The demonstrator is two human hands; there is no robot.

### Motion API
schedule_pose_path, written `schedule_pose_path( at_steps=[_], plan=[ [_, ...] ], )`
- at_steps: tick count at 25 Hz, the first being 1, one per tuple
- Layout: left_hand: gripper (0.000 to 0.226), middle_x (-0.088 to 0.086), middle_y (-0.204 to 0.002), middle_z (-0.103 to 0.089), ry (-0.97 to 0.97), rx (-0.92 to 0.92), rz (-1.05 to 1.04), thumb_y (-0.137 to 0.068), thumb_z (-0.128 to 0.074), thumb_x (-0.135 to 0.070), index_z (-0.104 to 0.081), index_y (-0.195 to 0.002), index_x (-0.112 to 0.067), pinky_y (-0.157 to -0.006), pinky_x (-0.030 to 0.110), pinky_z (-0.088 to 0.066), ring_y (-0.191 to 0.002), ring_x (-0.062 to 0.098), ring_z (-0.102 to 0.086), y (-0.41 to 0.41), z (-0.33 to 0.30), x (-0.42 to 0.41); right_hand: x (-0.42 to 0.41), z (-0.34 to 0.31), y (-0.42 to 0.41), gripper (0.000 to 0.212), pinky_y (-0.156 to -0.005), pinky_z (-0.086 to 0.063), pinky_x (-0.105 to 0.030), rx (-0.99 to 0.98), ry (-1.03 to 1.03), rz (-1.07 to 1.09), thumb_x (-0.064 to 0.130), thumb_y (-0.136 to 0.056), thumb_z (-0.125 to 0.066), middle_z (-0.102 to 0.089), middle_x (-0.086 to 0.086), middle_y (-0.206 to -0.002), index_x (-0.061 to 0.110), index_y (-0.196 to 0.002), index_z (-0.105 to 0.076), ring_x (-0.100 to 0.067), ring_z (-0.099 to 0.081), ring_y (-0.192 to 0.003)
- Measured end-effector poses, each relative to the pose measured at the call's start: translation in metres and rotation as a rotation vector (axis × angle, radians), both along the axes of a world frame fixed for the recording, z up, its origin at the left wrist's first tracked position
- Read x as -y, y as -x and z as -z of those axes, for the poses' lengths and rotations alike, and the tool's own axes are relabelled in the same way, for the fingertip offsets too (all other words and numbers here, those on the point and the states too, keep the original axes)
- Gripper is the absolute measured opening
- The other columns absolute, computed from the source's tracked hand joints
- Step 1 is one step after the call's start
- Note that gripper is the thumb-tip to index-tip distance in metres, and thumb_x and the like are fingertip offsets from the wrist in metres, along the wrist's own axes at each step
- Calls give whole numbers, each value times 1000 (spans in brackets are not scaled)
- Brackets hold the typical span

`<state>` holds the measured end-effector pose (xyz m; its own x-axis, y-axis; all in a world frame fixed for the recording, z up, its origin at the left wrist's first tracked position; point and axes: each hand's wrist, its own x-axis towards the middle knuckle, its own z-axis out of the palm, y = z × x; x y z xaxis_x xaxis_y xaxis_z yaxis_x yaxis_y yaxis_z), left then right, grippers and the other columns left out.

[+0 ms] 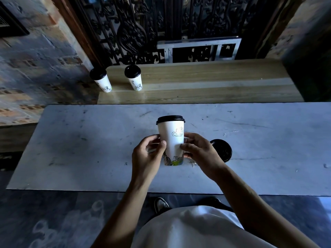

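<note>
1. Person is standing at the near edge of the grey table, looking down. Both bare forearms are reaching in from the bottom of the view.
2. Paper cup is sitting mid-table between both grips. It is white with line drawings and a green patch near the base. Fitted lid, black, is capping its rim.
3. Left grip is pinching the cup's left side low down, with the thumb pressing on the near face and the fingers curling round the far side.
4. Right grip is pinching the cup's right side at the same height, with the thumb lying on the near face and the fingers wrapping the far side.
5. Cup is reading roughly upright. Cannot tell whether its base is touching the table or hanging just above it.
6. Loose lid, also black, is lying flat on the grey table just right of the right grip. The grip is partly hiding it, and it is lying apart from the cup.
7. Wooden table is running along the far side of the grey one.
8. Two spare cups are standing on it near its left end, both lidded and apart from each other: end cup and inner cup.
9. Black iron grille is filling the back, with a brick wall on the left.
10. White shirt and one shoe are showing at the bottom.
</note>
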<state>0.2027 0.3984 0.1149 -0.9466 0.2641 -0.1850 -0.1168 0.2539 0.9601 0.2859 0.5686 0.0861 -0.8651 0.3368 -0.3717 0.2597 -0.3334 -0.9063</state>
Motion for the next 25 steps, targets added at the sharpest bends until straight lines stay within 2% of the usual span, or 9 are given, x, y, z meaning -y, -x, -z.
schedule_pose_path(
  at_steps=[2, 4, 8, 9, 11, 15, 19, 22, 25],
  plan=[
    [24, -11, -100, -79, 19, -1, 20, -83, -79, -31, -74, -106, -26, -83, 25, -58, -94, 3, -75, -2, -2, 1, 2, -3, -1, 54, -98, -53, -50, 2, 44, 0, 19, -80, -74, -73, -17, -122, 13, -130, -57, -40, -68, -115],
    [29, -13, -100, -78, 33, 3, 29, -83, -82, -28, -73, -109, -20, -84, 25, -59, -93, 0, -74, -1, -3, 4, 3, -4, -2, 55, -99, -52, -50, 5, 79, -9, 19, -79, -76, -75, -15, -120, 16, -130, -55, -39, -68, -111],
    [21, -10, -103, -76, 107, -76, 33, -85, -80, -22, -72, -105, -20, -80, 21, -57, -92, -5, -70, 3, -1, 12, 11, -7, 1, 70, -102, -51, -59, 30, 5, -3, 32, -67, -84, -73, -16, -120, 21, -130, -56, -41, -68, -113],
    [18, -9, -102, -76, 133, -114, 27, -85, -79, -19, -72, -102, -20, -78, 20, -56, -90, -5, -69, 4, -1, 14, 14, -8, 2, 76, -102, -53, -57, 46, -23, 0, 36, -64, -85, -72, -15, -121, 22, -132, -55, -37, -69, -113],
    [14, -7, -96, -75, 137, -149, 27, -86, -76, -11, -73, -98, -19, -75, 21, -56, -85, -2, -68, 6, 0, 16, 18, -10, 2, 84, -95, -58, -45, 54, -68, -13, 39, -64, -86, -70, -10, -124, 22, -139, -54, -28, -71, -111],
    [14, -12, -91, -75, 142, -154, 42, -88, -72, -8, -75, -98, -17, -69, 14, -53, -80, -3, -68, 9, -2, 17, 20, -11, 4, 58, -83, -57, -29, 9, -110, -71, 33, -76, -81, -70, -11, -123, 17, -130, -66, -24, -74, -107],
    [10, -11, -90, -75, 125, -93, 37, -90, -70, -14, -72, -98, -20, -66, 16, -53, -80, 1, -70, 11, 1, 19, 23, -11, 9, 45, -81, -57, -34, 31, 7, 54, 31, -88, -65, -72, -22, -119, 12, -129, -63, -29, -72, -101],
    [13, -6, -94, -77, 113, -50, 45, -90, -72, -19, -71, -102, -20, -71, 24, -56, -86, 10, -73, 13, 1, 21, 23, -14, 10, 32, -80, -55, -37, 34, 51, 80, 10, -97, -50, -75, -19, -105, 10, -127, -61, -30, -70, -96],
    [16, -6, -98, -77, 101, -39, 76, -88, -74, -20, -70, -103, -24, -78, 28, -59, -91, 11, -74, 15, 1, 25, 25, -15, 9, 37, -85, -57, -43, 50, 33, 93, -1, -94, -54, -77, -19, -109, 12, -127, -61, -30, -71, -93]
  ],
)
